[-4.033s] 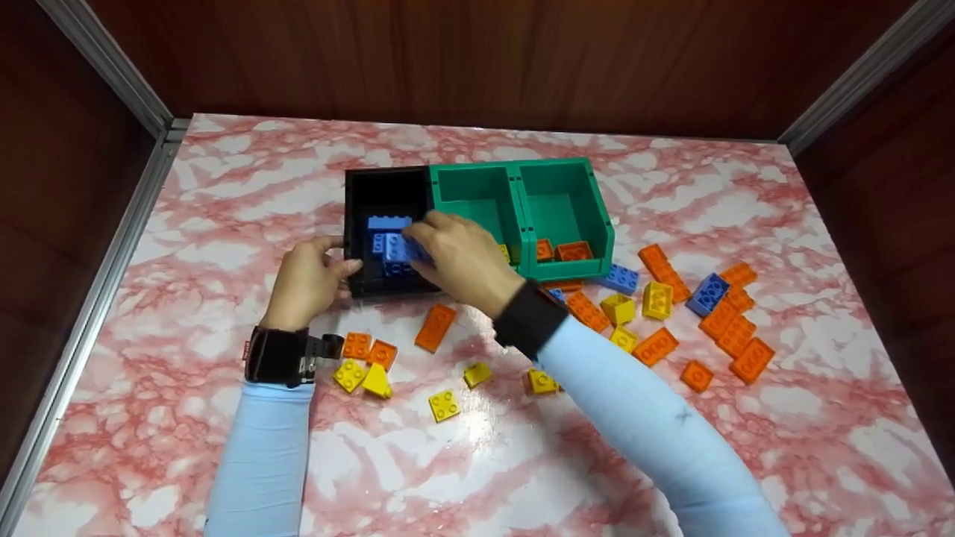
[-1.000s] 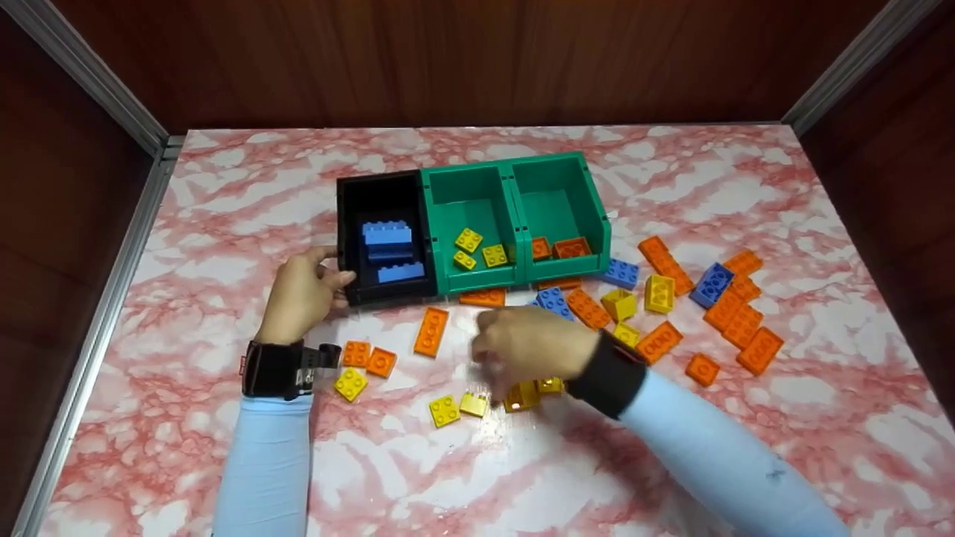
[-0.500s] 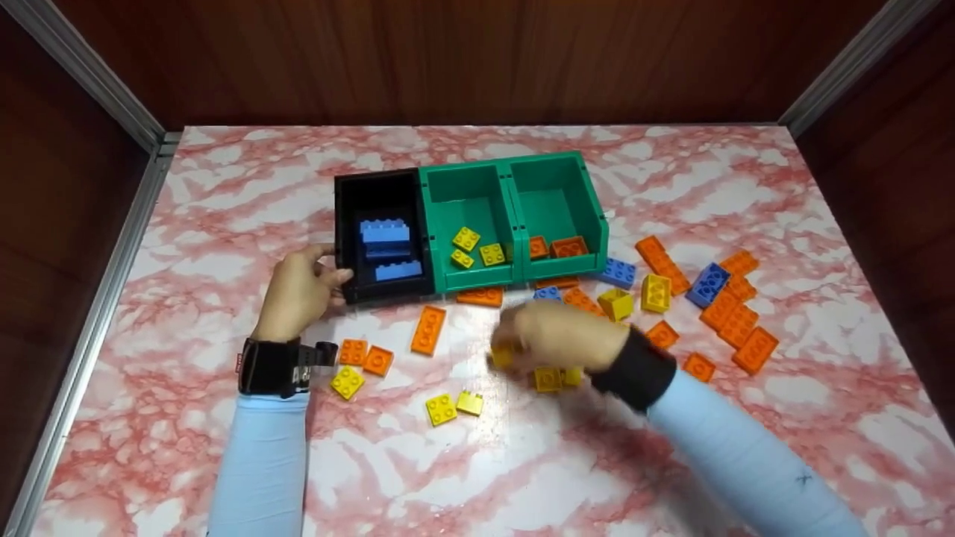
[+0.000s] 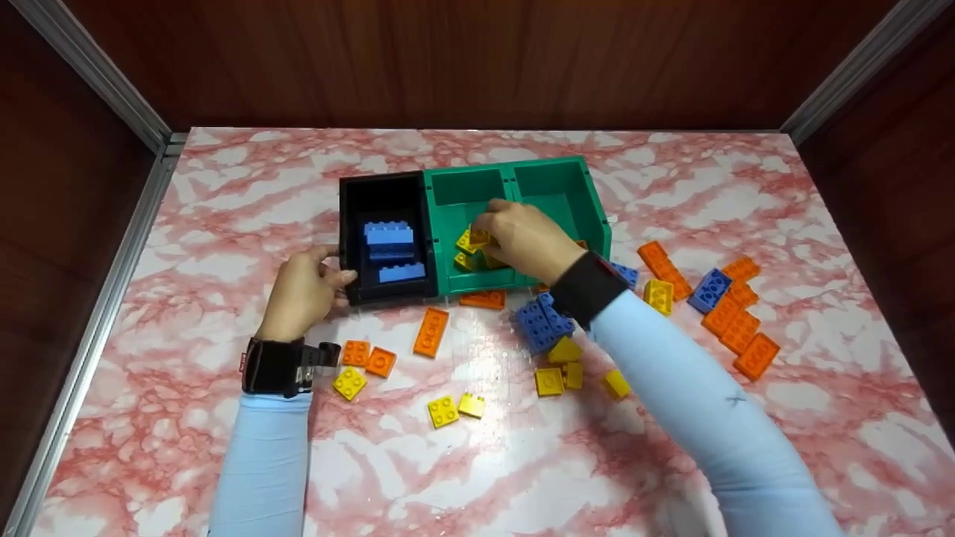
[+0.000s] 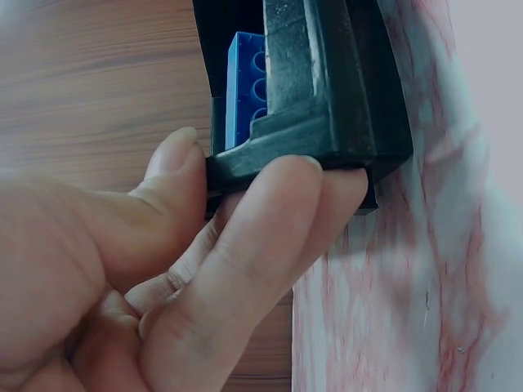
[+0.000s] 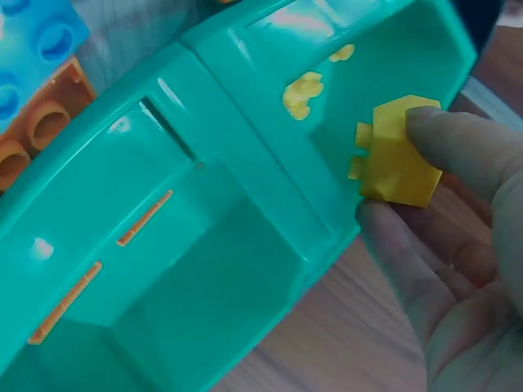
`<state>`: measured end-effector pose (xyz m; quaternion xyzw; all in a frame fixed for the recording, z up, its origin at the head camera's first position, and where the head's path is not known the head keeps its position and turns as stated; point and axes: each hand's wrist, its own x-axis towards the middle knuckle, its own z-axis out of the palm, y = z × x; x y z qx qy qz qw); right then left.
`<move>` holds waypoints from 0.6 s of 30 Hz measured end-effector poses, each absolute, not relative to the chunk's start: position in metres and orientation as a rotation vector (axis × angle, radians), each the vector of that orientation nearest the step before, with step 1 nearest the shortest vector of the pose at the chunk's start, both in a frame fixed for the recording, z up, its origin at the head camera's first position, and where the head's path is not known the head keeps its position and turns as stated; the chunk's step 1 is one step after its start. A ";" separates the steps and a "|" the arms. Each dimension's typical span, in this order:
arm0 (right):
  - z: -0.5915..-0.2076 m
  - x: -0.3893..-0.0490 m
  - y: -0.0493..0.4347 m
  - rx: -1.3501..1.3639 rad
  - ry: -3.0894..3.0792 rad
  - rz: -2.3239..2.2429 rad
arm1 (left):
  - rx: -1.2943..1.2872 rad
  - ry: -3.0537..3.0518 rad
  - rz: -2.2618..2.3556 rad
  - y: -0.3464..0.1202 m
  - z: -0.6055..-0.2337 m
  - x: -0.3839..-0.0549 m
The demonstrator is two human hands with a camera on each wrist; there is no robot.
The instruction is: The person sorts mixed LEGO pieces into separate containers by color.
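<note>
Left sleeve (image 4: 261, 462): light blue, with a black wrist device (image 4: 276, 367) at its cuff. Left hand (image 4: 298, 292): pinched the edge of the black bin between thumb and fingers. Black bin (image 4: 348, 239): stood on the red-and-white marbled tabletop (image 4: 477, 477), side against the middle green bin, and contained blue bricks (image 4: 389, 235). Before it lay a yellow square brick (image 4: 349, 383) and two small orange bricks (image 4: 380, 362); rightward, one long orange brick (image 4: 431, 333) and a yellow pair (image 4: 442, 411).

Middle green bin (image 4: 468, 192): contained small yellow bricks (image 4: 462, 261). Held yellow brick (image 6: 400, 151): over this bin, studs sideways in the right wrist view; contact with the bricks beneath could not be told. Right hand (image 4: 533, 237): gripped that brick between thumb and fingers. Before the bins: a blue cluster (image 4: 533, 324), with yellow bricks (image 4: 549, 382) just nearer.

Right green bin (image 4: 556, 179): orange edges showed within, mostly hidden by the hand. Right sleeve (image 4: 709, 410): light blue, black band (image 4: 589, 289). Far right: upright yellow brick (image 4: 659, 297), blue brick (image 4: 709, 291), orange group (image 4: 739, 328).
</note>
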<state>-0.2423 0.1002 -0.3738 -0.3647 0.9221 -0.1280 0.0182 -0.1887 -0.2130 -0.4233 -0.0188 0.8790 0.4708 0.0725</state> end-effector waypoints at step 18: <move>-0.364 -0.214 0.108 -1.263 2.789 -0.513 | -0.070 2.638 1.405 -0.213 -0.424 -0.188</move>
